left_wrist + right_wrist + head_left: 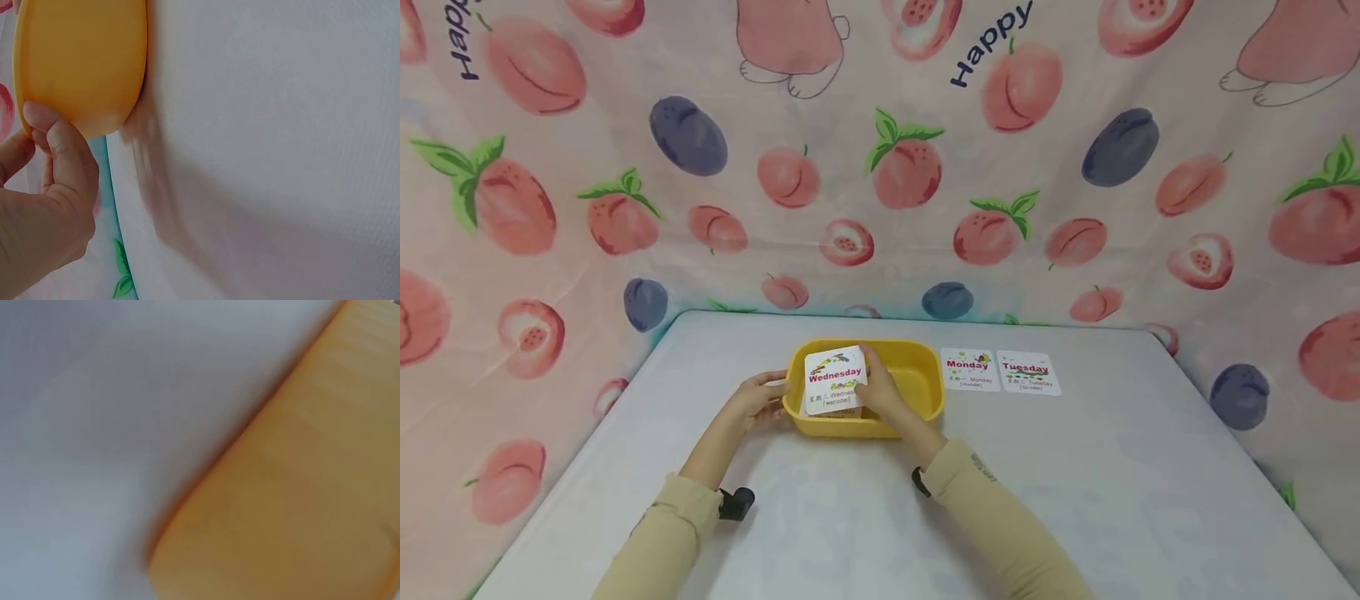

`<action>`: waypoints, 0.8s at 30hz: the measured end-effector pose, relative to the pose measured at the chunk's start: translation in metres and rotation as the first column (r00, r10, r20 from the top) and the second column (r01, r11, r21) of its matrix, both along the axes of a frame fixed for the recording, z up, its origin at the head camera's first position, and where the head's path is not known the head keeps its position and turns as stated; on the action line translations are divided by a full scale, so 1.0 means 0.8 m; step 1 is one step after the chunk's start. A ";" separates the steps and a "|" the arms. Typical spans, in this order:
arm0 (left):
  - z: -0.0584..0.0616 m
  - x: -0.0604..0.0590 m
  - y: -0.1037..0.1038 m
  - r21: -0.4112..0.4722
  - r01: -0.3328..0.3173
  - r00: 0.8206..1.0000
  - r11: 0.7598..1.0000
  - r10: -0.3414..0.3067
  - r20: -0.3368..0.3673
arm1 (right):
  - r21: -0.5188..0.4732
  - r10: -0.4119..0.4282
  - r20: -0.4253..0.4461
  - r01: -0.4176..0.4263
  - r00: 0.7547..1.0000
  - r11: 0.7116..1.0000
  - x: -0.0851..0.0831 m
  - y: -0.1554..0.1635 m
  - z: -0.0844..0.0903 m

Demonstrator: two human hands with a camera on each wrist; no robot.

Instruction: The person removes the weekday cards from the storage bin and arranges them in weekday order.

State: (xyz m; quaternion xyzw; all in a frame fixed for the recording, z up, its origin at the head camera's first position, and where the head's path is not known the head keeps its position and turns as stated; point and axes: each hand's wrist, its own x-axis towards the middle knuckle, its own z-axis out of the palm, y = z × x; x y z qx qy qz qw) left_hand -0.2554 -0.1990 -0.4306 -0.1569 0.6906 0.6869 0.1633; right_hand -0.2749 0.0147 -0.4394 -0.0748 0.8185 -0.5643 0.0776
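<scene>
A yellow plastic tub (917, 392) stands on the white table (1075, 483) in front of me. My right hand (880, 392) pinches a white "Wednesday" card (833, 379) and holds it upright over the tub's left half. My left hand (760, 402) grips the tub's left rim, thumb on the outer wall; the left wrist view shows that left hand (53, 181) against the tub (81, 62). The right wrist view shows only the blurred tub (294, 506) wall and table, no hand.
Two cards lie flat to the right of the tub: "Monday" (970, 369) and "Tuesday" (1027, 372). A peach-and-plum printed cloth (880, 167) hangs behind and around the table. Bare table surface stretches in front and to the right.
</scene>
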 end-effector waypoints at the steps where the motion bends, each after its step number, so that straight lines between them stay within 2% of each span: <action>1: 0.000 0.000 -0.001 0.003 -0.002 1.000 1.000 0.002 0.001 | 0.008 0.009 -0.008 -0.008 1.000 1.000 0.001 0.001 0.002; 5: 0.000 0.001 -0.002 0.013 -0.001 1.000 1.000 0.001 0.003 | 0.028 0.018 -0.038 -0.017 0.999 0.999 0.003 0.005 0.013; 9: 0.003 -0.001 -0.002 -0.001 -0.001 1.000 1.000 0.001 -0.007 | 0.000 0.034 -0.050 -0.034 0.998 0.999 0.009 0.008 0.024; 17: 0.005 0.000 -0.002 -0.009 0.009 1.000 1.000 -0.009 0.000 | -0.029 0.016 0.017 -0.015 1.000 0.999 0.022 0.022 0.032; 24: 0.004 0.001 -0.001 -0.003 0.007 1.000 1.000 -0.007 0.003 | -0.006 0.012 0.041 -0.011 0.999 1.000 0.031 0.036 0.043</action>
